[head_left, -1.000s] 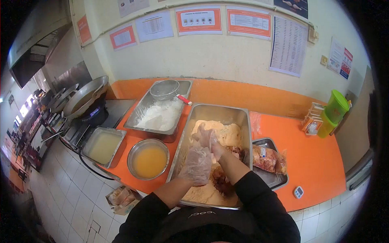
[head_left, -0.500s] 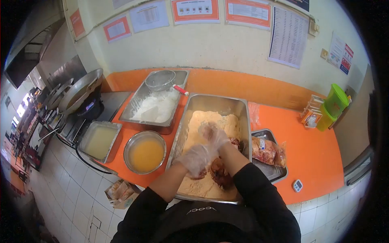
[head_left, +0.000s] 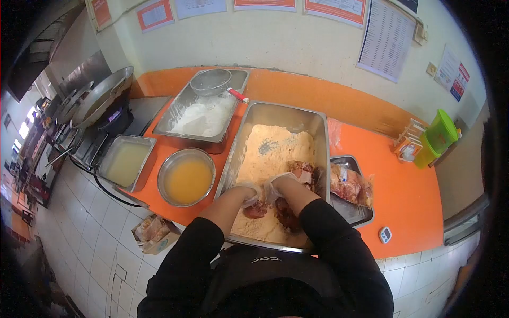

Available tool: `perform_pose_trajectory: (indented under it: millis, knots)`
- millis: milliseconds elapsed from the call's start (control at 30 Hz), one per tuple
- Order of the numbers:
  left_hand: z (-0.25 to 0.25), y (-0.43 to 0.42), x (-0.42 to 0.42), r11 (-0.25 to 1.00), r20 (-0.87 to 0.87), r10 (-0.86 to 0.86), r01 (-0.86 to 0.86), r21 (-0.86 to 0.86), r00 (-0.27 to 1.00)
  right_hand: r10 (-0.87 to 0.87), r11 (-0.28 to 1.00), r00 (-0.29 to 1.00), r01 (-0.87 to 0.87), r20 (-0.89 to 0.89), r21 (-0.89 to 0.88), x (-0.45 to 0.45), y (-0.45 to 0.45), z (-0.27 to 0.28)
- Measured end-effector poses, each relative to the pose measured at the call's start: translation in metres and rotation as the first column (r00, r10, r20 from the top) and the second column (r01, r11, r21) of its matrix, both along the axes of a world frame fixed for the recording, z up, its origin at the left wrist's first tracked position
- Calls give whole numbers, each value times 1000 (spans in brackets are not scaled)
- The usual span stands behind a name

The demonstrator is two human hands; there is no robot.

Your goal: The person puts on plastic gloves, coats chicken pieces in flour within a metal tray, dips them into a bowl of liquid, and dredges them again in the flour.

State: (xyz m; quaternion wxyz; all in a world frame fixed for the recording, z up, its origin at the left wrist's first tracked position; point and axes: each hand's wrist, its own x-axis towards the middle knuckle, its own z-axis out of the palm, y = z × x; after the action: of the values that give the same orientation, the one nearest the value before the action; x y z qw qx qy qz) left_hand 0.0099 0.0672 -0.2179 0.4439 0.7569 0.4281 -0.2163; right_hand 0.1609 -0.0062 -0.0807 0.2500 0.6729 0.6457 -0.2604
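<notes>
A deep steel tray (head_left: 323, 143) holds orange-tinted flour (head_left: 275, 143) and dark red pieces of meat (head_left: 288, 216). Both my hands wear clear plastic gloves and reach down into this tray, side by side. My left hand (head_left: 250, 194) is beside a red piece of meat (head_left: 256, 209), its fingers hidden below the wrist. My right hand (head_left: 273, 188) lies just left of more meat (head_left: 301, 174), and its fingers cannot be made out either. Whether either hand holds anything is hidden.
Left of the tray stand a bowl of orange liquid (head_left: 186, 177), a pan of pale liquid (head_left: 126, 161) and a tray of white flour (head_left: 204, 119) with a sieve (head_left: 211, 82). To the right are bagged meat (head_left: 347, 184) on a smaller tray (head_left: 351, 213) and a timer (head_left: 385, 235).
My hands, earlier raised and touching over the flour, have moved down and slightly apart into the tray. The camera view has tilted downward.
</notes>
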Motion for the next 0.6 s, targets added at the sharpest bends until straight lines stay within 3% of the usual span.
perform_pose_trajectory:
  millis: [33, 67, 167, 200, 233, 267, 333, 367, 433, 500, 533, 600]
  knots:
    - [-30, 17, -1, 957, -97, -262, 272, 106, 960, 2, 1000, 1000, -2, 17, -4, -1, 1, -5]
    - [-42, 26, -2, 830, -219, -489, 527, 183, 845, 29, 999, 1000, -29, -9, -28, 1, 4, -13]
    - [8, 6, -4, 983, -138, -183, 185, 7, 973, 106, 989, 990, -114, -88, -91, 12, 18, -37]
    - [27, 0, -4, 833, -159, -515, 535, 139, 842, 133, 983, 985, -146, -114, -114, 16, 22, -43]
    - [47, -6, -3, 548, -225, -769, 799, 248, 598, 157, 974, 977, -177, -142, -139, 17, 23, -46]
    - [73, -13, -3, 173, -325, -904, 932, 318, 279, 182, 972, 950, -213, -255, -99, 13, 13, -28]
    - [175, -48, -13, 535, -339, -699, 775, 337, 630, 230, 966, 854, -260, -467, -1, -8, -30, 57]
    - [219, -68, -20, 681, -340, -548, 644, 348, 764, 233, 972, 844, -216, -484, 91, -17, -51, 91]
    - [269, -100, -30, 662, -382, -532, 653, 369, 756, 236, 961, 823, -119, -516, 250, -28, -86, 131]
    - [245, -95, -44, 678, -275, -567, 629, 379, 776, 195, 955, 893, -78, -405, 286, -18, -100, 108]
    - [185, -84, -64, 706, -143, -597, 602, 373, 789, 170, 950, 922, -60, -348, 305, -14, -107, 97]
    - [156, -91, -73, 758, -72, -582, 573, 311, 810, 9, 1000, 961, -5, -277, 15, -17, -132, 118]
